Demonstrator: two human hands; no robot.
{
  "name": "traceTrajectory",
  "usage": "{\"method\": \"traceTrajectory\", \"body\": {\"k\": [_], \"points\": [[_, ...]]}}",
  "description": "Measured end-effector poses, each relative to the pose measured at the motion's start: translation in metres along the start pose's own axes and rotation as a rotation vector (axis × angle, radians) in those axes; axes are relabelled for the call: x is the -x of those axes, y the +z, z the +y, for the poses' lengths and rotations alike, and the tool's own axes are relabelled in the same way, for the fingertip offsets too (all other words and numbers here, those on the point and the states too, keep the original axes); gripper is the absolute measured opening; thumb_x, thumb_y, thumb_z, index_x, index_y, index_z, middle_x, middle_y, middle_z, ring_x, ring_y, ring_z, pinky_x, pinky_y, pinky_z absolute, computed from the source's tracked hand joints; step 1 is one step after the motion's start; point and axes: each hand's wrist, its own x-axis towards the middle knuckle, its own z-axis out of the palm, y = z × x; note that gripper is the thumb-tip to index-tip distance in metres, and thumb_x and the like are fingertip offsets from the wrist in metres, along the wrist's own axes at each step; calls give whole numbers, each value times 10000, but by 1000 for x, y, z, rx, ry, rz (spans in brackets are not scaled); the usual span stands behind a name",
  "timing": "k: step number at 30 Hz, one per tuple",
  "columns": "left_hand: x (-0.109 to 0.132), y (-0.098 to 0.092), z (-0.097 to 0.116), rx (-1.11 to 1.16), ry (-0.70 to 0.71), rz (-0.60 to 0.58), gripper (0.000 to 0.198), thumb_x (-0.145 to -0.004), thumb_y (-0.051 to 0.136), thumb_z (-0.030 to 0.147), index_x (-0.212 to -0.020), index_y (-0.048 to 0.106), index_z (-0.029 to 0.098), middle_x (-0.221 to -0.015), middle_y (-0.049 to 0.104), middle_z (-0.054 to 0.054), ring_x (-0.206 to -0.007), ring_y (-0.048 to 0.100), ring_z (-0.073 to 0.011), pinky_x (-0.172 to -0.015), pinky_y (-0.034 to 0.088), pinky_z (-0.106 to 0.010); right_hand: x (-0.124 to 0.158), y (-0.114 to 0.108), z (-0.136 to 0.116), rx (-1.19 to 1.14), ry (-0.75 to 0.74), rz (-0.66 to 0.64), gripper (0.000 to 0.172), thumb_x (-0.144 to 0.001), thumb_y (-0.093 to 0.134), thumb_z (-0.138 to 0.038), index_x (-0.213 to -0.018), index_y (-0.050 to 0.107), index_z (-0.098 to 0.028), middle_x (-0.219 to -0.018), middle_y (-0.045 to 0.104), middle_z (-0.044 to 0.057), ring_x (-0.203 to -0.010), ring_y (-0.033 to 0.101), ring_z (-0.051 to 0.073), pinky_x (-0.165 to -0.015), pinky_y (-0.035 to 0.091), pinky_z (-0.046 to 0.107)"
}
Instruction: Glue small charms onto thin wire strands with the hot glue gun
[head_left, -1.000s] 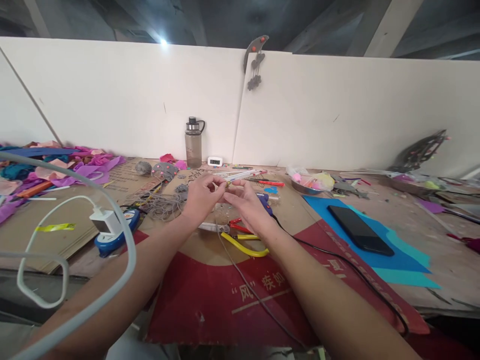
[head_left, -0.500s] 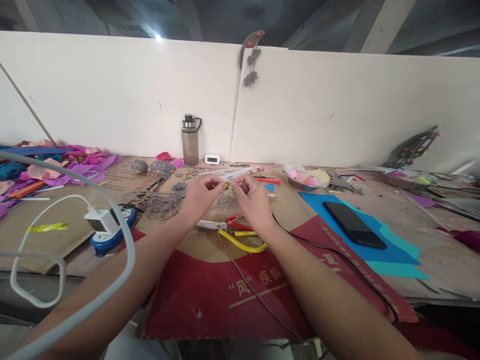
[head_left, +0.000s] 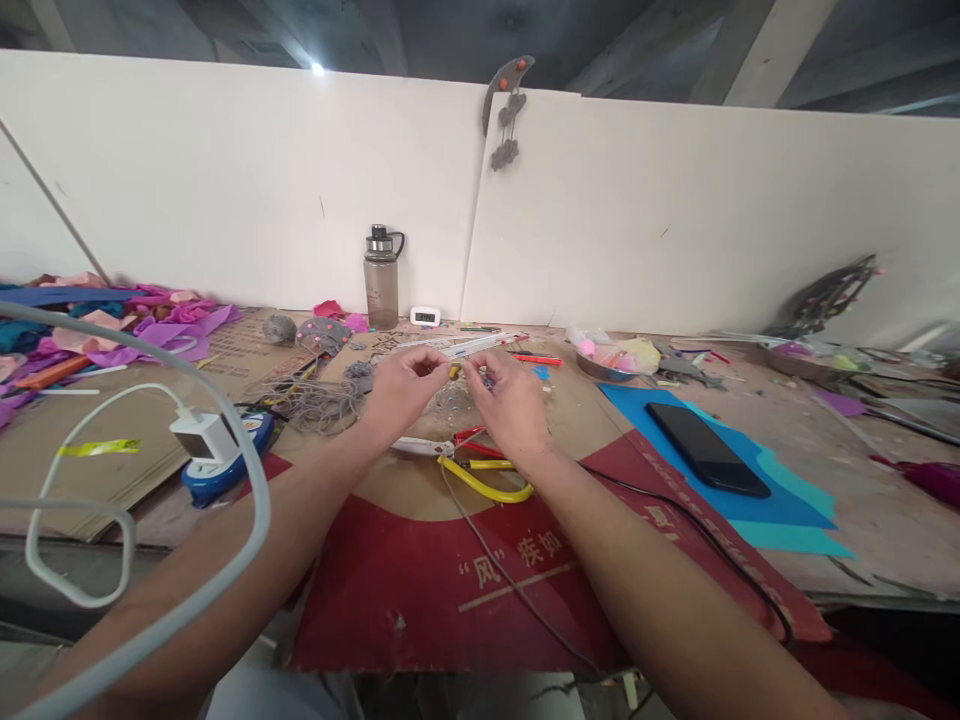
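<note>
pliers [head_left: 484, 472] centre, phone [head_left: 705, 447] right, bottle [head_left: 381, 278] behind

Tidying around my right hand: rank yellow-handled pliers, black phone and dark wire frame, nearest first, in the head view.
1. Yellow-handled pliers, just under the right hand.
2. Black phone, to its right on the blue sheet.
3. Dark wire frame, far right, at the back.

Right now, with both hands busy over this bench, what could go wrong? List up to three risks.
1. The left hand and right hand pinch a small piece just above the pliers; a lowered wrist might strike the metal tip.
2. The black cable runs out from under the right forearm and may snag.
3. Dropped, the piece could vanish among the grey scraps.
</note>
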Motion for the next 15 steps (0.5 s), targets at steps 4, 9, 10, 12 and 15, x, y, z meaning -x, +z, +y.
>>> {"method": "traceTrajectory", "body": {"k": [4, 9, 10, 12, 15], "points": [[0, -1, 0, 17, -4, -27, 119, -716, 601, 258, -693, 671, 164, -653, 606, 12, -619, 515, -105, -610, 400, -220, 0, 0, 2, 2, -8, -1, 201, -888, 496, -324, -832, 657, -217, -816, 690, 30, -741, 601, 170, -675, 373, 273], [-1, -2, 0, 79, -56, -117, 159, -732, 621, 309, -744, 683, 162, -634, 586, 19, -553, 464, -83, -533, 358, -206, -1, -1, 5, -139, 20, -28, 212, -876, 503, -310, -855, 689, -211, -827, 709, 31, -743, 613, 166, -692, 400, 271], [-2, -3, 0, 98, -72, -145, 179, -737, 624, 326, -761, 685, 160, -620, 575, 22, -530, 444, -78, -511, 344, -204, -2, -1, 6, -180, 46, -40, 217, -870, 505, -313, -846, 691, -204, -804, 706, 29, -717, 607, 161, -678, 402, 266], [-3, -5, 2, 139, -109, -209, 216, -744, 632, 357, -799, 689, 157, -579, 542, 30, -493, 415, -70, -479, 319, -202, -3, -2, 8, -233, 114, -58, 222, -854, 518, -325, -811, 689, -190, -725, 685, 17, -638, 578, 145, -629, 392, 254], [-6, -10, 5, 173, -159, -325, 260, -757, 629, 403, -786, 685, 150, -543, 517, 29, -464, 408, -68, -456, 313, -203, -5, -3, 11, -232, 180, -57, 222, -832, 533, -335, -779, 682, -179, -613, 626, -8, -552, 517, 122, -574, 361, 242]]}}
